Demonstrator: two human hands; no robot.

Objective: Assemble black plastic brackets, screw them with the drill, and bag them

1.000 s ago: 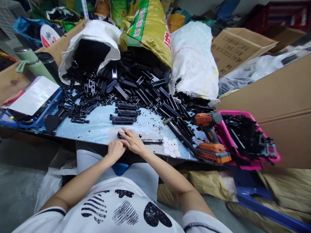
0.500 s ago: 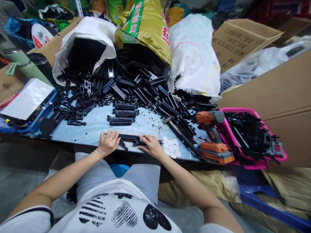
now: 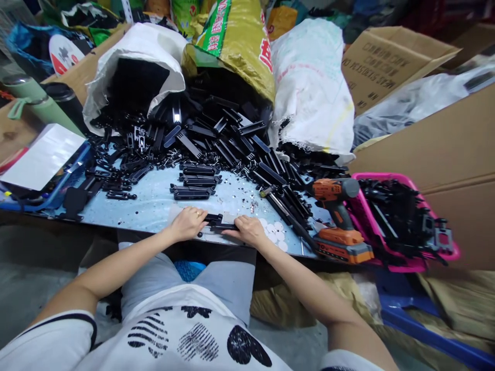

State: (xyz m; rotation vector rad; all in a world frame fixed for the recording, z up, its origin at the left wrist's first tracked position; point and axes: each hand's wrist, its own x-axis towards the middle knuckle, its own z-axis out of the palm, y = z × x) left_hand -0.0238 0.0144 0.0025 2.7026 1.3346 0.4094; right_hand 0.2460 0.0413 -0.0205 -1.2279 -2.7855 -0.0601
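At the table's near edge, my left hand is closed round the left end of a black plastic bar. My right hand has its thumb and fingers closed on a second black piece, which lies alongside the bar and seems to touch it. My fingers cover much of both parts, so how they join cannot be made out. A small dark round end shows just below my left fingers. Farther back on the table lies a row of several assembled black parts.
Loose black parts and screws spill from a white sack and a yellow sack. White discs lie right of my right hand. Beyond them are an orange cordless drill and a pink basket. A blue tray sits left.
My left hand has slid right along the bar, and my right hand has shifted slightly right with its fingers more curled. The long black bar is now mostly covered by my left hand.
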